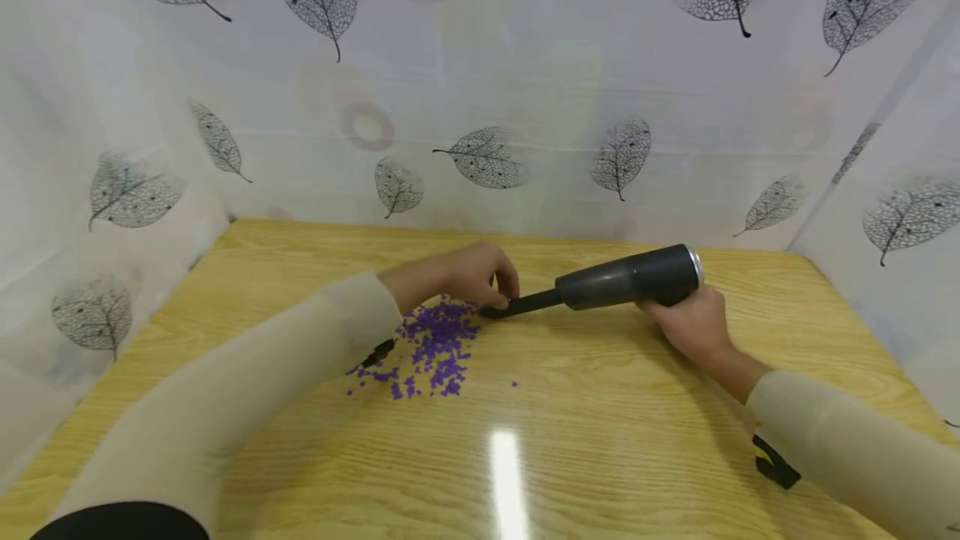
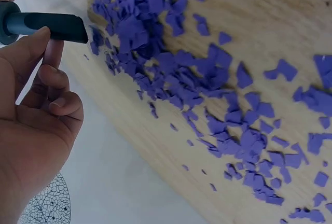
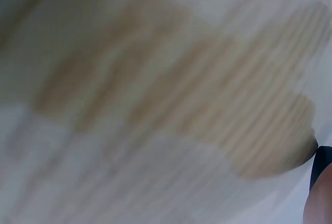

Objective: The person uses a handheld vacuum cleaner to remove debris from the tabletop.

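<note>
A black handheld vacuum cleaner (image 1: 633, 280) lies across the view, its narrow nozzle (image 2: 70, 26) pointing left. My right hand (image 1: 692, 323) grips its handle from below, with the palm side hidden. Near the nozzle's tip my left hand (image 1: 480, 275) pinches it between thumb and forefinger, while the other fingers curl loosely underneath. Small purple scraps (image 1: 442, 336), flat and irregular like torn paper, lie in a loose pile at the nozzle's mouth. In the right wrist view only a fingertip (image 3: 320, 203) and a dark edge of the cleaner show.
The wood-grain table (image 1: 525, 423) reaches back to a pale curtain (image 1: 480, 73) printed with leaves. Stray scraps spread toward the front. A black strap piece (image 1: 378, 352) shows beside the left sleeve, and a black and yellow one (image 1: 774, 463) by the right sleeve.
</note>
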A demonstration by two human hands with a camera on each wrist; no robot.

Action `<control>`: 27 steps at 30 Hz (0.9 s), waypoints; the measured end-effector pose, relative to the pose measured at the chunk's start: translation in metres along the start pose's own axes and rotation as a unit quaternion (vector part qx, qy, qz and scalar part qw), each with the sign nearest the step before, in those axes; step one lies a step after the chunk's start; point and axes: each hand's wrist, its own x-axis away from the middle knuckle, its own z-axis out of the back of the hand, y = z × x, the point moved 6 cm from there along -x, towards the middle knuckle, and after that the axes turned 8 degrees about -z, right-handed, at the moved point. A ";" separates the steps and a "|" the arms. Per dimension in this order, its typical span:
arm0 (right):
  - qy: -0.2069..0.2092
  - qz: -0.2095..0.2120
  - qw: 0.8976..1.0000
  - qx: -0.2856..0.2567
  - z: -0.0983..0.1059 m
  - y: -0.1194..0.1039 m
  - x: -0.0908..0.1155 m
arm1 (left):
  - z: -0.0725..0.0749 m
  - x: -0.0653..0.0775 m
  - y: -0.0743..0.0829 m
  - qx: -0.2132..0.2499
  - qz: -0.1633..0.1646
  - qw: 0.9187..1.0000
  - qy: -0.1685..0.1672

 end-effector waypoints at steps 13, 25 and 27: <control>-0.014 -0.026 0.999 0.019 -0.006 0.000 -0.004 | 0.000 -0.002 -0.011 -0.023 0.029 0.999 0.027; -0.012 -0.078 0.996 0.047 0.003 0.008 -0.011 | 0.002 -0.020 -0.020 -0.075 0.077 0.993 0.054; -0.015 -0.088 0.995 0.050 0.005 0.012 -0.013 | 0.002 -0.024 -0.021 -0.082 0.094 0.991 0.052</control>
